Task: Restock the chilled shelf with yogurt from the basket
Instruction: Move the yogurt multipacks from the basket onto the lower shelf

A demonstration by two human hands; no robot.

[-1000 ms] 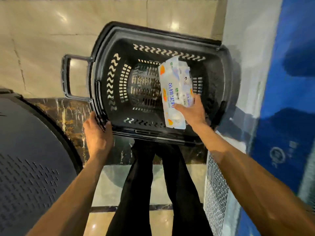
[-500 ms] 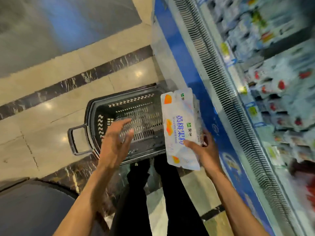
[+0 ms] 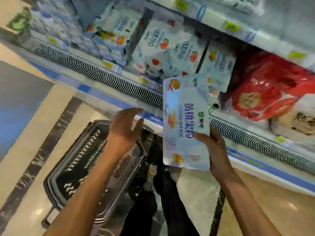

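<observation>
My right hand (image 3: 215, 150) grips a white yogurt multipack (image 3: 185, 123) with blue lettering and orange fruit pictures, held upright in front of the chilled shelf (image 3: 196, 53). My left hand (image 3: 125, 128) hovers open to the left of the pack, fingers relaxed, touching nothing. Below it on the floor stands the black plastic basket (image 3: 80, 169); no yogurt shows inside it. The shelf holds similar white yogurt packs (image 3: 156, 43) with strawberry pictures.
A red bag (image 3: 265, 89) lies on the shelf to the right of the yogurt packs. A ribbed air grille (image 3: 105, 77) and a blue strip run along the cooler's front edge. My dark trouser legs (image 3: 153, 210) stand beside the basket on the tiled floor.
My right hand lifted the yogurt pack out of the basket and up toward the shelf. My left hand let go of the basket rim and rose. My view swung to the cooler.
</observation>
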